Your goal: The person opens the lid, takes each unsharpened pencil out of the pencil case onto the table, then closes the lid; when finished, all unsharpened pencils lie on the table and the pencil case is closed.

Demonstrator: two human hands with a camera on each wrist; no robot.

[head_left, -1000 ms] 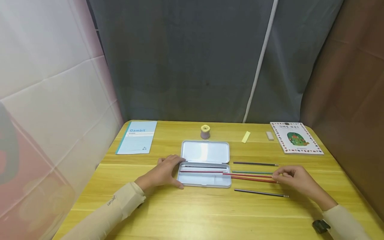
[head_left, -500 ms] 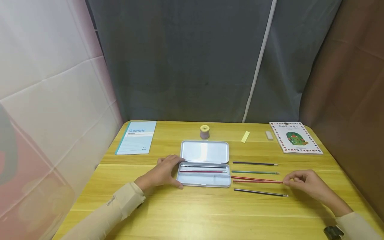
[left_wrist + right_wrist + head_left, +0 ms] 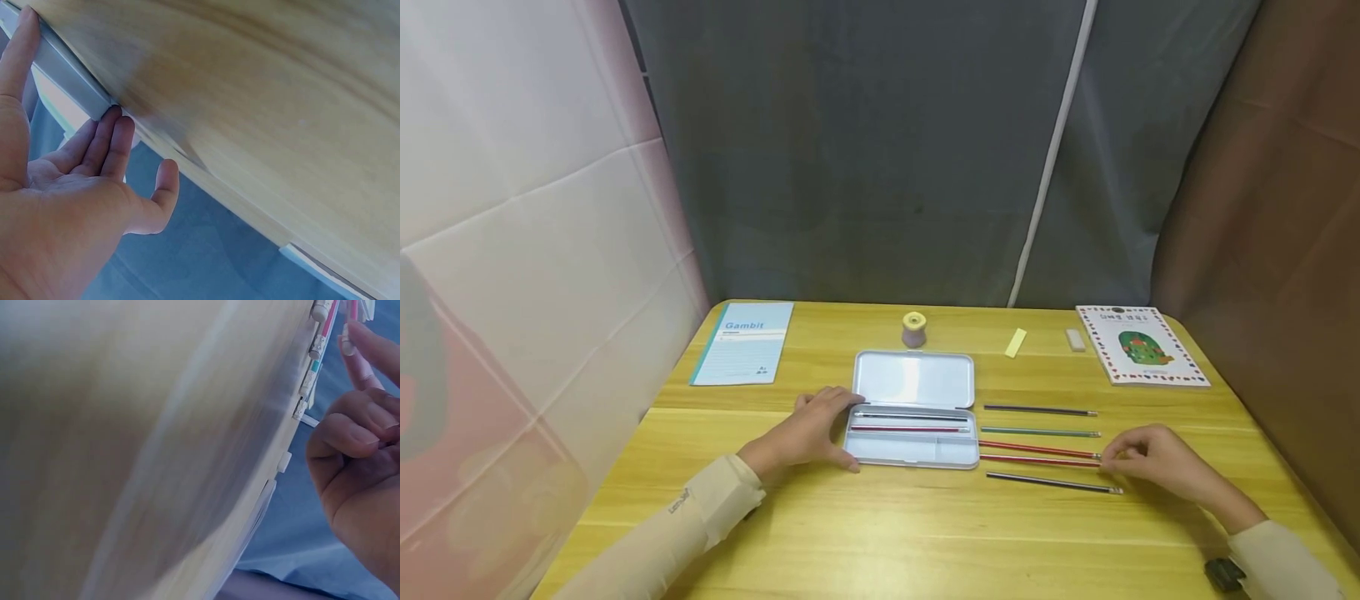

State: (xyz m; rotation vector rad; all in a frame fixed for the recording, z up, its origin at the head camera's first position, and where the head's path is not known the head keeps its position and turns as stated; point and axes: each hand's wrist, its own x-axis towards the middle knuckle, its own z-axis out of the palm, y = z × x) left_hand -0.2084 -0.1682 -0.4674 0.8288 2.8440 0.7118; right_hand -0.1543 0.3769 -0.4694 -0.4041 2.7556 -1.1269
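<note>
Red pencil [image 3: 1037,460]: it extends leftward from the right hand [image 3: 1150,458], its eraser end pinched between thumb and forefinger, the other fingers curled toward the palm. Left hand [image 3: 808,425]: fingers relaxed, touching the left end of the case [image 3: 891,450], which lies open beside them. Beyond the right fingertips lies a green pencil [image 3: 1041,432]; on their near side, a black pencil [image 3: 1052,482].

Handling, as judged: light, stiff and smooth, apt to roll, its point probably brittle. An end pinch suits sliding or tilting; a hold nearer the middle would balance better.

Obscured: the fingertips mask the eraser in the head view. Whether the far end touches the case cannot be told. The red neighbour [image 3: 1037,449] just beyond may be one pencil or two. The left wrist view crops the case.
</note>
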